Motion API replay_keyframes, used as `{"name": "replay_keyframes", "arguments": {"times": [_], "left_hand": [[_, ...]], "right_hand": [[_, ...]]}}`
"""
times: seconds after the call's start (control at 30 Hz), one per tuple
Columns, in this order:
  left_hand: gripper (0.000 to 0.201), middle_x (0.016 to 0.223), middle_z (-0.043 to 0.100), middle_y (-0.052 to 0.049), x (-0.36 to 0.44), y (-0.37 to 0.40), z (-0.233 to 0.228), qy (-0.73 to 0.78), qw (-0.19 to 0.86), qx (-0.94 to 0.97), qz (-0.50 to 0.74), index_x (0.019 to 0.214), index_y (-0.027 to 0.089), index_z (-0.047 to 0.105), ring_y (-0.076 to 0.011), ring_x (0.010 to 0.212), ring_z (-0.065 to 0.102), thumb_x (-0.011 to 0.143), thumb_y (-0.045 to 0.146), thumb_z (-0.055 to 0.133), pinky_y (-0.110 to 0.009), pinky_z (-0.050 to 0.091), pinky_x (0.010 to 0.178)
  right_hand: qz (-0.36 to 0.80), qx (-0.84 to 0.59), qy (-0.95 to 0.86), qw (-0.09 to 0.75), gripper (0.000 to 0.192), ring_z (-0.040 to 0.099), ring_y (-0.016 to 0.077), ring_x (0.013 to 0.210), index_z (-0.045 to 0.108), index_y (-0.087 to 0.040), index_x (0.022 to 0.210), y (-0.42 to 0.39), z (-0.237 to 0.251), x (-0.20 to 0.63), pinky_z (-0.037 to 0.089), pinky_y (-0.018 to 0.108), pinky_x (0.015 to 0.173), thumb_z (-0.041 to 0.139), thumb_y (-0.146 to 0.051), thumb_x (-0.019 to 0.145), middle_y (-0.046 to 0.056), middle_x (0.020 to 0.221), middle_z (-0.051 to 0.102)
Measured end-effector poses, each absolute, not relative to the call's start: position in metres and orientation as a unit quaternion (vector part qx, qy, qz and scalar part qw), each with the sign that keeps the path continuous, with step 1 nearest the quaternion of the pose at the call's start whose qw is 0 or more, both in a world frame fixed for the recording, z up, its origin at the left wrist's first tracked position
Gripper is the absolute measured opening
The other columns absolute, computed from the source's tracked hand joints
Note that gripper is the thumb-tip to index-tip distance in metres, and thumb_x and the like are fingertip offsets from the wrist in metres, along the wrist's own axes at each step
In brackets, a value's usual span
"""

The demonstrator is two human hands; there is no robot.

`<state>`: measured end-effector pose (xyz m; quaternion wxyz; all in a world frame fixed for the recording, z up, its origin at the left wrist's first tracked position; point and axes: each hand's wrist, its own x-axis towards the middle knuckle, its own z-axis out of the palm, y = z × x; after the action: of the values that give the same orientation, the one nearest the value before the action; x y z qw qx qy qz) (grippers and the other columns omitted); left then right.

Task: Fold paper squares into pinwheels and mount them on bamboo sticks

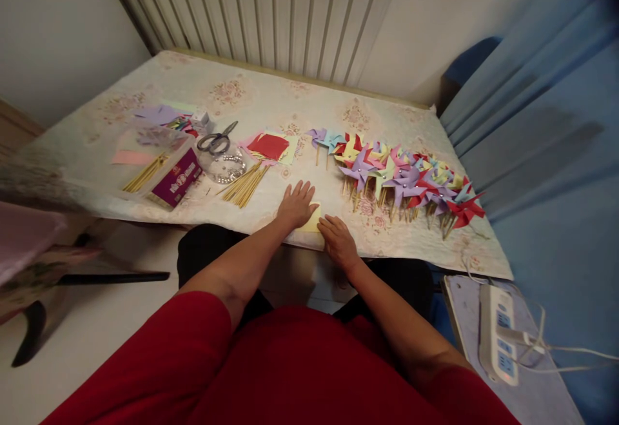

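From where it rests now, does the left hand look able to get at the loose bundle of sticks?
Probably yes: the left hand lies flat on the yellow paper, and the loose sticks lie just to its left with bare tablecloth between.

Beside the scissors (218,141), one pair, lay two bundles of wooden sticks (245,185), one purple box (176,179) and one stack of coloured paper squares (269,147). Right of the scissors stood a long row of paper pinwheels (401,177), too crowded to count exactly. One yellow sheet (313,218) lay under two hands.
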<state>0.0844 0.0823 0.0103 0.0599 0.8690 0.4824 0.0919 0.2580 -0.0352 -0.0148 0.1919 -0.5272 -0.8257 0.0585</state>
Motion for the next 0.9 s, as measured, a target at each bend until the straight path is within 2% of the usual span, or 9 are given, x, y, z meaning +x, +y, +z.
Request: {"name": "replay_keyframes", "arguments": {"times": [0.13, 0.3, 0.43, 0.57, 0.77, 0.9], "left_hand": [[0.065, 0.164, 0.028, -0.011, 0.085, 0.083, 0.009, 0.481, 0.06, 0.87, 0.091, 0.154, 0.014, 0.036, -0.03, 0.153, 0.017, 0.1, 0.048, 0.03, -0.056, 0.014, 0.123], [0.064, 0.164, 0.028, -0.011, 0.085, 0.084, 0.009, 0.485, 0.066, 0.868, 0.085, 0.155, 0.017, 0.036, -0.0295, 0.153, 0.017, 0.099, 0.048, 0.031, -0.056, 0.014, 0.123], [0.064, 0.164, 0.029, -0.011, 0.084, 0.083, 0.01, 0.482, 0.057, 0.87, 0.09, 0.154, 0.016, 0.037, -0.0297, 0.153, 0.018, 0.099, 0.049, 0.032, -0.056, 0.014, 0.123], [0.064, 0.163, 0.029, -0.011, 0.084, 0.083, 0.009, 0.481, 0.049, 0.871, 0.087, 0.154, 0.014, 0.037, -0.0303, 0.152, 0.02, 0.1, 0.048, 0.032, -0.056, 0.015, 0.122], [0.064, 0.164, 0.029, -0.011, 0.083, 0.083, 0.008, 0.48, 0.045, 0.871, 0.091, 0.154, 0.015, 0.037, -0.0297, 0.153, 0.02, 0.1, 0.049, 0.031, -0.055, 0.015, 0.123], [0.063, 0.163, 0.029, -0.012, 0.083, 0.083, 0.008, 0.48, 0.049, 0.871, 0.094, 0.153, 0.015, 0.038, -0.0301, 0.152, 0.02, 0.101, 0.048, 0.029, -0.055, 0.015, 0.122]], "right_hand": [[0.065, -0.518, -0.824, 0.217, 0.045, 0.042, 0.0249, 0.141, 0.063, -0.018, 0.129, -0.038, -0.017, 0.26, 0.03, 0.052, 0.119, 0.043, -0.007, 0.09, 0.01, 0.138, 0.061], [0.078, -0.544, -0.786, 0.283, 0.044, 0.052, 0.0232, 0.132, 0.068, -0.019, 0.118, -0.033, -0.014, 0.259, 0.04, 0.05, 0.113, 0.04, -0.008, 0.087, 0.01, 0.128, 0.067], [0.067, -0.588, -0.729, 0.344, 0.051, 0.056, 0.0206, 0.125, 0.066, -0.017, 0.123, -0.021, -0.008, 0.25, 0.044, 0.042, 0.11, 0.034, -0.006, 0.085, 0.011, 0.126, 0.067], [0.082, -0.606, -0.707, 0.355, 0.05, 0.058, 0.0213, 0.121, 0.064, -0.015, 0.126, -0.005, -0.003, 0.241, 0.046, 0.04, 0.108, 0.033, -0.009, 0.088, 0.012, 0.124, 0.067], [0.118, -0.579, -0.696, 0.408, 0.039, 0.06, 0.0252, 0.108, 0.064, -0.018, 0.127, 0.016, -0.007, 0.24, 0.05, 0.041, 0.098, 0.052, -0.018, 0.09, 0.01, 0.115, 0.07], [0.148, -0.555, -0.724, 0.382, 0.042, 0.06, 0.0255, 0.103, 0.064, -0.021, 0.129, 0.024, -0.01, 0.244, 0.051, 0.041, 0.096, 0.061, -0.018, 0.087, 0.009, 0.116, 0.07]]}}
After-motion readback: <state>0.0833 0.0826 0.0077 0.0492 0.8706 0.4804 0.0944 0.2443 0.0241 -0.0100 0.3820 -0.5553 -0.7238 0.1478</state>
